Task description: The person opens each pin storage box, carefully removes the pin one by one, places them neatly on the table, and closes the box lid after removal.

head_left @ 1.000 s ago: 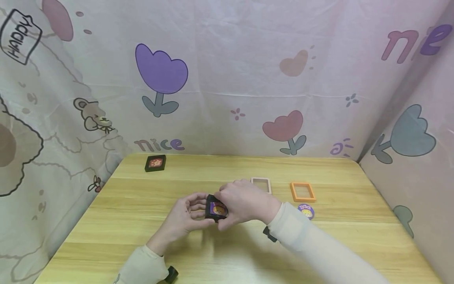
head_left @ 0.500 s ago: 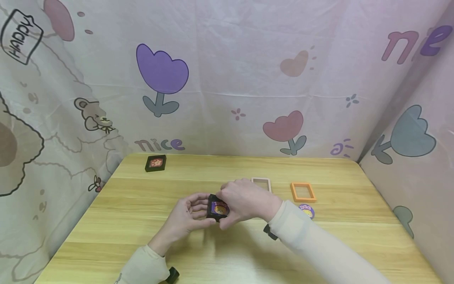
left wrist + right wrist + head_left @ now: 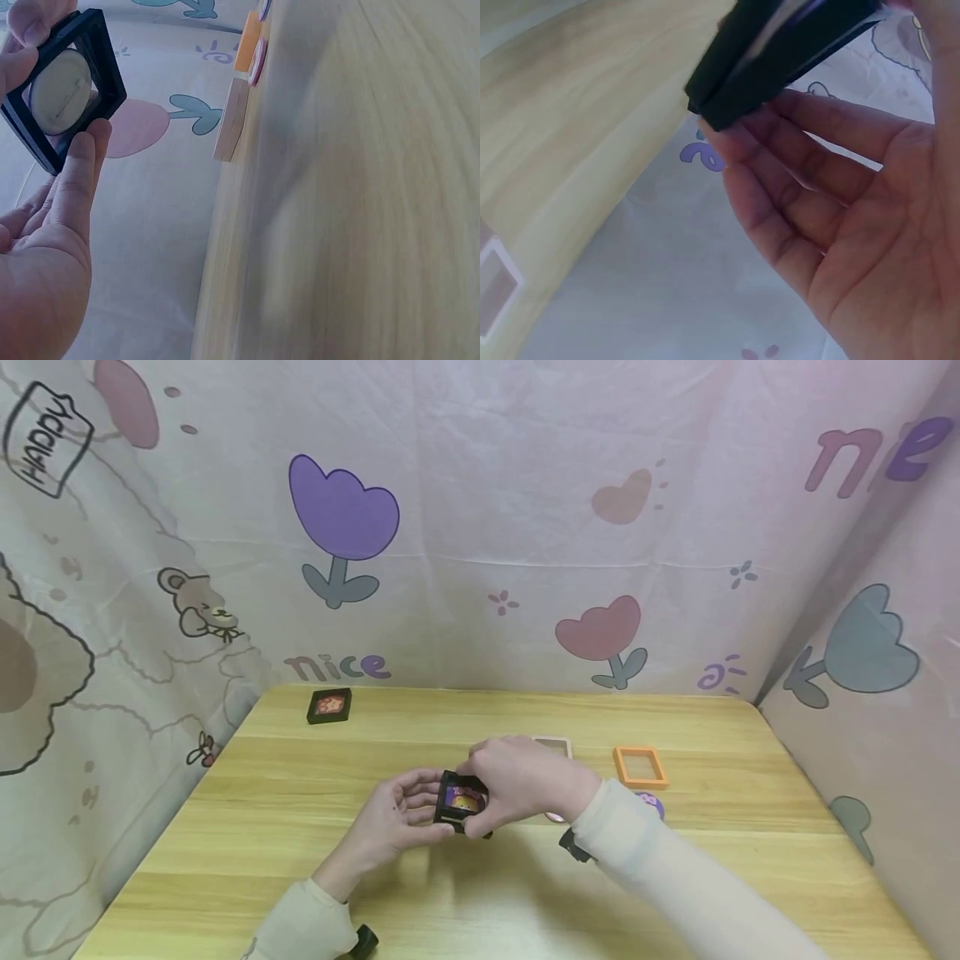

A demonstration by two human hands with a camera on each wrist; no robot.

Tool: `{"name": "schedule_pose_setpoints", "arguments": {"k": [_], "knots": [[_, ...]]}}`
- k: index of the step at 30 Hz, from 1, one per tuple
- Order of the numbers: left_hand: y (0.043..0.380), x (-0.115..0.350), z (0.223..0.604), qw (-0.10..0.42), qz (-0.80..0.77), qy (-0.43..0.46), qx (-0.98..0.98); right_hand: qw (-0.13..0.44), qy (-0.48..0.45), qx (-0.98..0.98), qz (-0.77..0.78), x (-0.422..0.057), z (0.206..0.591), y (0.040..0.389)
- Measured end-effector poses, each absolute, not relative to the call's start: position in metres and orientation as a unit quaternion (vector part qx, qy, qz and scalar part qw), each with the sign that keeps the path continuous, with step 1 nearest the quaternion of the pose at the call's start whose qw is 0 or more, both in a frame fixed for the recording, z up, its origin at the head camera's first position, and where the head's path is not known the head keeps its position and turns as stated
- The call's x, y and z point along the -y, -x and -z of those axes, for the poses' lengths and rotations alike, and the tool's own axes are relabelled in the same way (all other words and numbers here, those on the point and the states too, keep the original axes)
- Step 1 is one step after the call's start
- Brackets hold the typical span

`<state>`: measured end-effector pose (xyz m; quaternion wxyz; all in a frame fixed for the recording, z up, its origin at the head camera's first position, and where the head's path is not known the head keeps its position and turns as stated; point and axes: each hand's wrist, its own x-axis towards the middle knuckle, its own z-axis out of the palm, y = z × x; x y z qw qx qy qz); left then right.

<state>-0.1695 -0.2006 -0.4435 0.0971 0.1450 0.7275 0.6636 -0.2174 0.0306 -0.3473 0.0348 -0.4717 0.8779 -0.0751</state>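
Above the table, both hands hold a small black square display frame (image 3: 441, 800) with a clear window. My left hand (image 3: 393, 814) holds its left side, thumb near the lower edge. My right hand (image 3: 517, 781) pinches the right side and covers much of it. Within the window sits a round purple badge (image 3: 463, 798) with a cartoon picture; its pale back (image 3: 61, 91), with a pin-like line, shows in the left wrist view. The right wrist view has the frame (image 3: 742, 82) edge-on, its two halves apart at a gap along the side.
Another black frame (image 3: 312, 710) with a red picture lies at the back left. To the right are a pale pink frame (image 3: 553, 740), an orange frame (image 3: 640, 750) and a purple round badge (image 3: 651, 803). A second badge (image 3: 557, 817) peeks out under the right wrist.
The frame in my hands has tilted, so its lower edge and a dark lower right corner now show. My right hand has shifted slightly right; the left stays nearly still.
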Motion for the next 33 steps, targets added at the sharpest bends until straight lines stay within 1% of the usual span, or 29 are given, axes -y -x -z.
{"name": "schedule_pose_setpoints", "arguments": {"k": [7, 11, 22, 28, 33], "knots": [[0.171, 0.204, 0.446, 0.088, -0.676, -0.119, -0.722, 0.068, 0.460, -0.876, 0.130, -0.035, 0.351, 0.223], [0.172, 0.204, 0.446, 0.084, -0.684, -0.121, -0.714, 0.076, 0.461, -0.869, 0.160, -0.038, 0.353, 0.228], [0.173, 0.207, 0.444, 0.068, -0.702, -0.119, -0.699, 0.069, 0.436, -0.857, 0.266, -0.044, 0.359, 0.234], [0.173, 0.206, 0.444, 0.058, -0.703, -0.128, -0.697, 0.076, 0.419, -0.841, 0.333, -0.046, 0.365, 0.237], [0.173, 0.206, 0.444, 0.057, -0.700, -0.129, -0.700, 0.070, 0.403, -0.841, 0.354, -0.046, 0.367, 0.238]]}}
